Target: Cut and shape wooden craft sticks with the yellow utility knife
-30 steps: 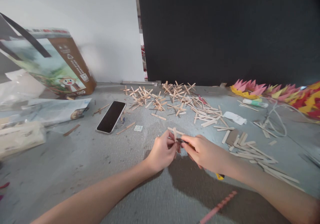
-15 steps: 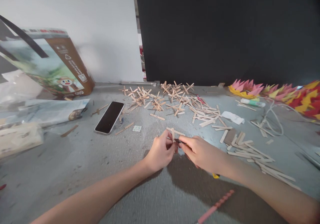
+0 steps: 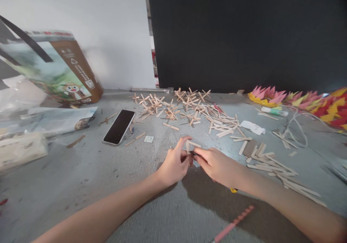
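Observation:
Near the middle of the grey table, my left hand (image 3: 176,163) holds wooden sticks (image 3: 193,144) that meet at an angle, its index finger raised behind them. My right hand (image 3: 214,163) is closed on a thin dark tool (image 3: 193,153), whose tip touches the sticks beside my left fingertips. A yellow end (image 3: 233,190) shows below my right wrist. Beyond the hands lies a pile of crossed sticks (image 3: 154,105). More loose sticks (image 3: 271,163) are spread to the right of my right hand.
A phone (image 3: 119,127) lies left of the hands, with a printed bag (image 3: 67,73) behind it. A pink twisted rod (image 3: 234,223) is near the front edge. At the right are a glue stick (image 3: 273,111), a white cable (image 3: 306,138) and folded paper petals (image 3: 267,95).
My left index finger has lifted off the upper end of the sticks and now points up and right. My right hand and the tool have barely moved.

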The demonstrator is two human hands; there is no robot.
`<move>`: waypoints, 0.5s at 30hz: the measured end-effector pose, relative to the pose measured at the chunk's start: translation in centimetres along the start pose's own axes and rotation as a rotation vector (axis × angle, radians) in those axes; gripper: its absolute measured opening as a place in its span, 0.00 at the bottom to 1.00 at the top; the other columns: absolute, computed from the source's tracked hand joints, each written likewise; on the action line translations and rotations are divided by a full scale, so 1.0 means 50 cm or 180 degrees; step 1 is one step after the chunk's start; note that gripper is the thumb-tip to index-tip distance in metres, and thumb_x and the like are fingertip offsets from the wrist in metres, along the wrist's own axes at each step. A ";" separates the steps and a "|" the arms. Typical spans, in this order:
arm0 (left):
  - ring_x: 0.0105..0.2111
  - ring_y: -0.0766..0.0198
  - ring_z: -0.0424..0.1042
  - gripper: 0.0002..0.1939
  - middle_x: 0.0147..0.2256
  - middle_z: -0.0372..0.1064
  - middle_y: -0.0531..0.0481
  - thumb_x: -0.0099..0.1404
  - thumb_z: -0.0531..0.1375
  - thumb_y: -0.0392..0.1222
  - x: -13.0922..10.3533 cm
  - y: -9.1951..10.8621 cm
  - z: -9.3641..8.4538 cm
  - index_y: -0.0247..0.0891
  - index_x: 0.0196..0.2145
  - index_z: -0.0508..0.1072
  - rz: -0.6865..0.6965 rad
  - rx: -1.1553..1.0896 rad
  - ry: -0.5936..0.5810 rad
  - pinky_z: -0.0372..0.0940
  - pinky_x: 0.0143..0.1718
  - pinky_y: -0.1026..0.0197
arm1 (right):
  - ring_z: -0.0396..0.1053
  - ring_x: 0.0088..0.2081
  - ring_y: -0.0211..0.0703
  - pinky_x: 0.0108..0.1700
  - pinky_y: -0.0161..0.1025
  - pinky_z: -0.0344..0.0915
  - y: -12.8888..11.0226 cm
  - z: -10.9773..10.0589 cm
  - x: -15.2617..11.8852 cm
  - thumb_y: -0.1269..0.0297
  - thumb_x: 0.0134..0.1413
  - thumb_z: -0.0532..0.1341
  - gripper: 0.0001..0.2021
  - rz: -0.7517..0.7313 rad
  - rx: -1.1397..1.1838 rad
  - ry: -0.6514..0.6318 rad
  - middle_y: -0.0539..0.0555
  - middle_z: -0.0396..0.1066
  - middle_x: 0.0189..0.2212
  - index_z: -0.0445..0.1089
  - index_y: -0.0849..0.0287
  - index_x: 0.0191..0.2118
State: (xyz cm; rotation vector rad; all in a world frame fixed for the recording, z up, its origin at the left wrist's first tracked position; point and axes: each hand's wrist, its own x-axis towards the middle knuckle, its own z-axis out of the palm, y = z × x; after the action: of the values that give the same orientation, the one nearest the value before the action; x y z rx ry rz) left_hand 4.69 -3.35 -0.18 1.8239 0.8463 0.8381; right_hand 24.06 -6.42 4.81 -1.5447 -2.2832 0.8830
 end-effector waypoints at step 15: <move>0.23 0.69 0.68 0.31 0.24 0.72 0.58 0.65 0.55 0.30 0.001 -0.009 0.001 0.38 0.64 0.57 0.0060 -0.0072 0.0005 0.62 0.30 0.68 | 0.67 0.29 0.39 0.31 0.38 0.49 0.007 0.009 -0.001 0.70 0.72 0.48 0.10 -0.0305 -0.0378 0.0145 0.51 0.72 0.30 0.65 0.56 0.39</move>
State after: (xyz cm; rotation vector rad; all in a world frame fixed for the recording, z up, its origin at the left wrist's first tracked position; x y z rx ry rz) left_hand 4.68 -3.20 -0.61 1.8142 0.8187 0.8577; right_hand 24.09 -6.54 4.25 -1.4715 -2.3933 0.6923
